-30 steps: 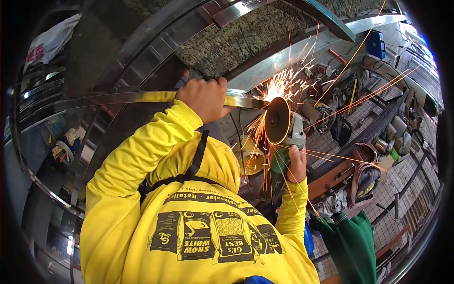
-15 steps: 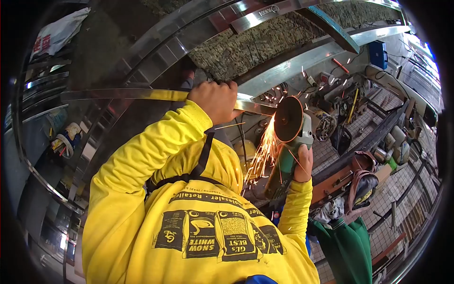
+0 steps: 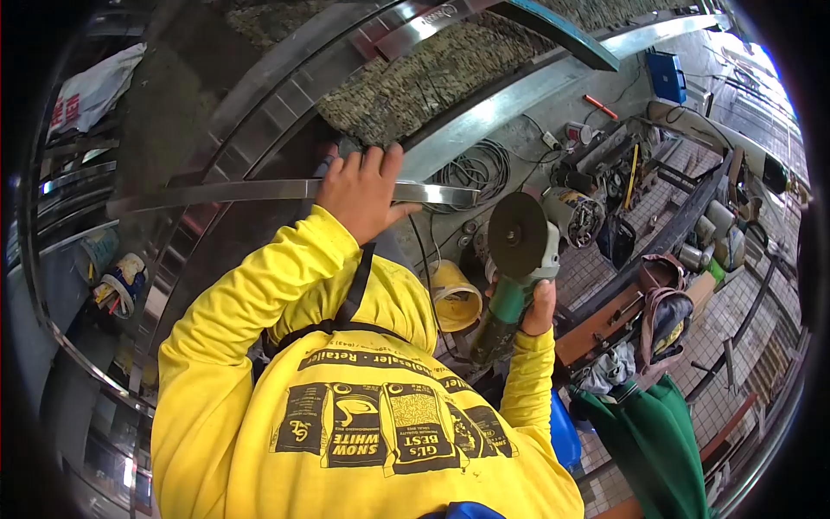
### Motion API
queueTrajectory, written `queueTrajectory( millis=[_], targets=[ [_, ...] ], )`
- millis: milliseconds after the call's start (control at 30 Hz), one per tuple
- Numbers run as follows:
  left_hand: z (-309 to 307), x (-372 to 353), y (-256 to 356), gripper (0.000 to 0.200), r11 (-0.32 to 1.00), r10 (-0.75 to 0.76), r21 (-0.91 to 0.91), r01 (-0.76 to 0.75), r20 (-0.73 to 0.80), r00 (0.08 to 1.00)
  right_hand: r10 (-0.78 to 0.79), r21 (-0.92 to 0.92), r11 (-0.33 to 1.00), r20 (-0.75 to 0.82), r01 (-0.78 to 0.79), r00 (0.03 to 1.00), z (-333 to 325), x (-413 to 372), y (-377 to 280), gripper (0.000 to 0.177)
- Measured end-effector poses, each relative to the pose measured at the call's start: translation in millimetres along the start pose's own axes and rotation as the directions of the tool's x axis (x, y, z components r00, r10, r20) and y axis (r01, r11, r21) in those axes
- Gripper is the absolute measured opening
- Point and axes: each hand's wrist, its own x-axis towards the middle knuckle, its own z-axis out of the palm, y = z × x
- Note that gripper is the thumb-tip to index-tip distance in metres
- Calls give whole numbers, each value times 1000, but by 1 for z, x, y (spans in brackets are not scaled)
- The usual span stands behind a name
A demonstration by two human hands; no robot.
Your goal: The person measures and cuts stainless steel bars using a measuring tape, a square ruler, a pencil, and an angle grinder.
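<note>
Daylight fell strongest from the upper right, where the edge of the view burned out to near white. The left side lay dim, and the dark floor [image 3: 173,95] lost detail in shadow. Glare streaked the broad metal beam [image 3: 493,111], while the flat bar [image 3: 277,190] caught a paler shine. The yellow shirt [image 3: 363,424] looked bright, with soft shadows in its folds. Strong distortion bowed straight edges near the rim, and the corners dropped to black.
</note>
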Motion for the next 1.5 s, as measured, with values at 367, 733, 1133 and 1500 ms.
queueTrajectory(
  millis=[367, 733, 1133, 1500],
  targets=[
    [-11, 19, -5, 88, 999, -29, 35, 20, 279, 960, 46, -42, 998, 47, -44, 998, 1, 2, 16, 100],
    [-1, 15, -8, 76, 999, 18, 42, -25, 157, 988, 69, -60, 996, 44, -67, 997, 19, 10, 5, 104],
    [4, 14, -10, 75, 998, 25, 52, -33, 138, 990, 20, -83, 996, 27, -18, 999, 19, 13, 7, 102],
    [-2, 15, -8, 79, 1000, -13, 30, 8, 189, 982, 76, 20, 997, 33, -76, 997, 14, 12, 9, 98]
  ],
)
